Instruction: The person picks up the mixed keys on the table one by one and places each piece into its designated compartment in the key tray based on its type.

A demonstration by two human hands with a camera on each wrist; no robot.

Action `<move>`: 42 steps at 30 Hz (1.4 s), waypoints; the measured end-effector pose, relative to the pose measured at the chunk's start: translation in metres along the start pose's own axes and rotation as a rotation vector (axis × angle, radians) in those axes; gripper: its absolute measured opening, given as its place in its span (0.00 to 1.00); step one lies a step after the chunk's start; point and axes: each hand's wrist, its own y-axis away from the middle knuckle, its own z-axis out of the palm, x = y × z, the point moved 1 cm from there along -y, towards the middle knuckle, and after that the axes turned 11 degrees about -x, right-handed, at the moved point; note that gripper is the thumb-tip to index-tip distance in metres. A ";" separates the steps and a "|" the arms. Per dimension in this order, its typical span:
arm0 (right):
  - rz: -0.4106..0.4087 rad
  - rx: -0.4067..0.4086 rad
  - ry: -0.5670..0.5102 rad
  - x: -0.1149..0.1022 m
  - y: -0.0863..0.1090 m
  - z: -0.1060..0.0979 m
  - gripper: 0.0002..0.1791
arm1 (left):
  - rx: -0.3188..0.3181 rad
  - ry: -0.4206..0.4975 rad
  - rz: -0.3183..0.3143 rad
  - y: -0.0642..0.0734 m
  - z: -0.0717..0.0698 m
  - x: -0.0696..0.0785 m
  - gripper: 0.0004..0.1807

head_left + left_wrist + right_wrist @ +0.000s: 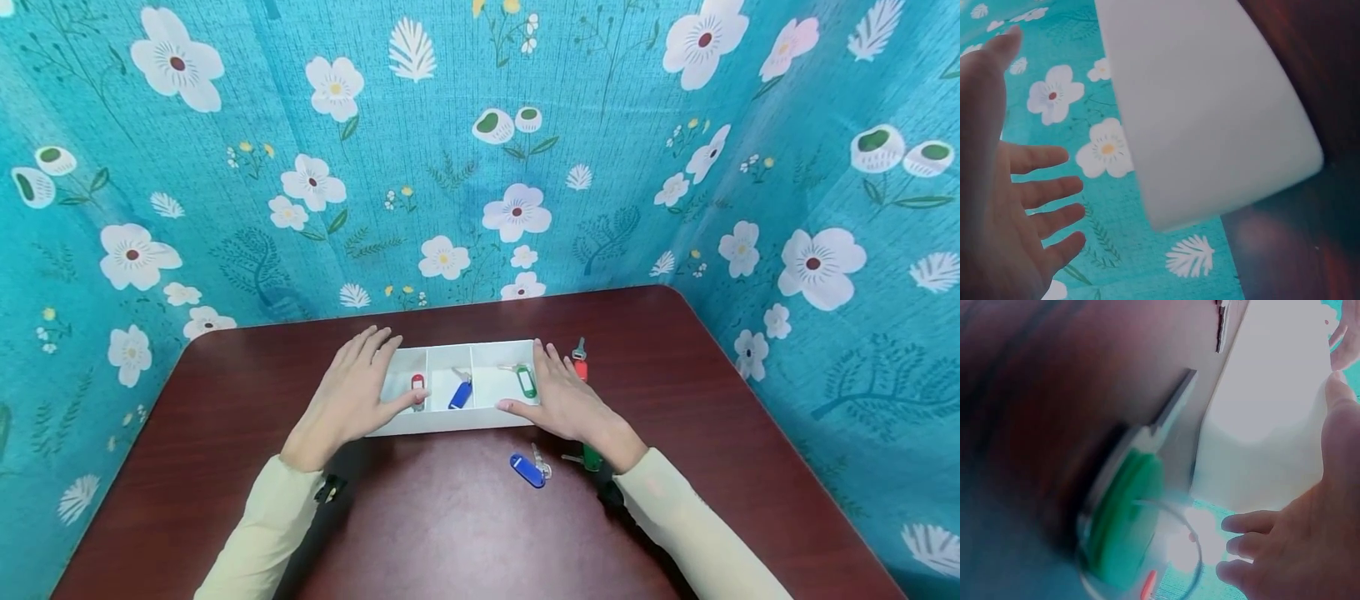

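Observation:
A white box [457, 420] with three compartments lies lengthwise across the table. Inside it, the left compartment has a red-tagged key [417, 382], the middle a blue-tagged key [461, 394], the right a green-tagged key [527, 382]. My left hand [348, 396] is spread at the box's left end, thumb over the front edge; in the left wrist view its straight fingers look apart from the box wall [1210, 112]. At the opposite end is my right hand [567, 402], fingers extended, thumb over the right compartment; whether it touches the box [1254, 406] I cannot tell.
On the dark red table [442, 525], a blue-tagged key [528, 471] lies in front of the box. Another green-tagged key [592, 457] is partly under my right wrist, and a red-tagged key [581, 365] lies beyond my right hand. A floral teal curtain [450, 167] hangs behind.

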 end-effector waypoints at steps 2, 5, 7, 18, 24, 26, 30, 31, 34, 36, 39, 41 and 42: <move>0.005 0.005 -0.001 0.000 0.000 -0.001 0.72 | -0.004 0.009 -0.009 0.001 0.002 -0.003 0.57; 0.006 0.002 -0.003 0.000 0.000 -0.002 0.72 | -0.021 0.022 -0.021 0.004 0.006 -0.007 0.59; 0.004 -0.001 -0.002 0.000 -0.001 -0.001 0.72 | -0.036 0.019 -0.026 0.006 0.009 -0.010 0.59; 0.017 -0.019 -0.014 0.000 0.000 0.002 0.72 | -0.086 0.037 -0.062 0.013 0.022 -0.017 0.62; 0.018 -0.019 -0.012 0.000 0.000 0.001 0.72 | -0.108 0.043 -0.071 0.015 0.025 -0.022 0.64; 0.016 -0.018 -0.015 -0.001 -0.001 0.000 0.72 | -0.114 0.047 -0.078 0.015 0.025 -0.025 0.65; 0.016 -0.015 -0.010 -0.002 -0.003 -0.001 0.72 | -0.134 0.052 -0.097 0.015 0.025 -0.028 0.67; 0.017 -0.016 -0.008 -0.002 -0.003 -0.002 0.72 | -0.138 0.051 -0.100 0.015 0.025 -0.029 0.68; 0.016 -0.026 -0.025 -0.002 -0.003 -0.002 0.72 | -0.151 0.050 -0.105 0.015 0.027 -0.029 0.68; 0.008 -0.044 -0.048 -0.001 -0.002 -0.003 0.72 | -0.156 0.051 -0.110 0.015 0.029 -0.030 0.68; -0.023 -0.075 -0.078 0.002 -0.001 -0.005 0.72 | -0.169 0.053 -0.117 0.015 0.031 -0.030 0.69; -0.043 -0.093 -0.096 0.004 0.001 -0.007 0.71 | -0.175 0.051 -0.118 0.015 0.032 -0.030 0.69; -0.054 -0.100 -0.104 0.006 0.001 -0.008 0.71 | -0.177 0.047 -0.118 0.014 0.033 -0.030 0.69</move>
